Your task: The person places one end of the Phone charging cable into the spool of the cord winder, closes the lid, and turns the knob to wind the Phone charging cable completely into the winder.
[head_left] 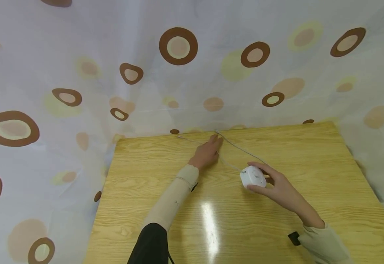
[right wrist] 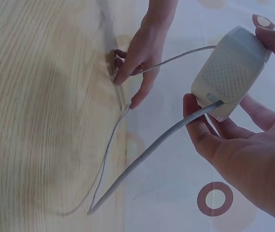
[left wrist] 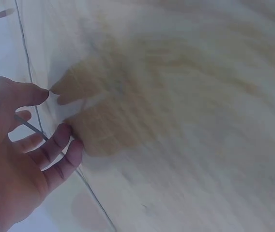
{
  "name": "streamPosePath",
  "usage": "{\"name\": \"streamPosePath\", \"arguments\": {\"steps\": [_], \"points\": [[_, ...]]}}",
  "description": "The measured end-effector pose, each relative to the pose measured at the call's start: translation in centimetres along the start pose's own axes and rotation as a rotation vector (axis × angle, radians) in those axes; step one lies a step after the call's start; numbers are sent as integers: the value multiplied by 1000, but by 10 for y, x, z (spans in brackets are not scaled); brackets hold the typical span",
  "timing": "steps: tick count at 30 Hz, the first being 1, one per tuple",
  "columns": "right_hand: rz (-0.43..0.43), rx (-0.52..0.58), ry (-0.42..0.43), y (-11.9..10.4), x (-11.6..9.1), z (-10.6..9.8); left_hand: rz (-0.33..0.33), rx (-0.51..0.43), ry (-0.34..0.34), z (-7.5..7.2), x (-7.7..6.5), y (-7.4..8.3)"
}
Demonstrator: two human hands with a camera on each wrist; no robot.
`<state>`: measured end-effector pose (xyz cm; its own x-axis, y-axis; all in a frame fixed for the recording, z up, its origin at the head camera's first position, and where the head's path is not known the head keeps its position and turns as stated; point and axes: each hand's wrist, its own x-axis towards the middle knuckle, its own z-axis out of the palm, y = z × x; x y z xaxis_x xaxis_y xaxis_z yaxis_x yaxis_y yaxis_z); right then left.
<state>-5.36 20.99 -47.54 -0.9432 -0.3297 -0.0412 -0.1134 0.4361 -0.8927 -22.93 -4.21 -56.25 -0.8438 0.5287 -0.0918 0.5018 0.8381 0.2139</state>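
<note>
A white box-shaped device (head_left: 253,176) with a ridged surface, probably a power adapter, is held off the table in my right hand (head_left: 279,187), between thumb and fingers. A thin grey cable (head_left: 229,165) leaves one side of it and runs to my left hand (head_left: 206,153), which is near the table's back edge. In the left wrist view this cable (left wrist: 99,205) threads between the half-curled fingers; the thumb stands apart. A thicker-looking cable (right wrist: 152,150) leaves the device, bends at the table and leads back towards the left fingertips. Its end (head_left: 217,131) lies at the back edge.
The wood-grain table (head_left: 146,172) meets a white sheet (head_left: 211,84) printed with brown and yellow circles at the back and sides. The other cable end (head_left: 179,137) lies near the back edge, left of the left hand. A light reflection crosses the tabletop.
</note>
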Motion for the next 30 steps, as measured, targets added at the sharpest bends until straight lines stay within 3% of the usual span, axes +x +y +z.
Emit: {"name": "streamPosePath", "arguments": {"steps": [5,15,23,30], "points": [[46,108,-17,8,-1,-9,-1,50,-40,-1,13,7],[90,176,-3,12,-3,-19,-61,81,-87,7,24,11],[119,121,45,12,-3,-25,-60,7,48,15,16,0],[157,98,68,15,-7,-32,-29,-23,104,18,-9,-11]]}}
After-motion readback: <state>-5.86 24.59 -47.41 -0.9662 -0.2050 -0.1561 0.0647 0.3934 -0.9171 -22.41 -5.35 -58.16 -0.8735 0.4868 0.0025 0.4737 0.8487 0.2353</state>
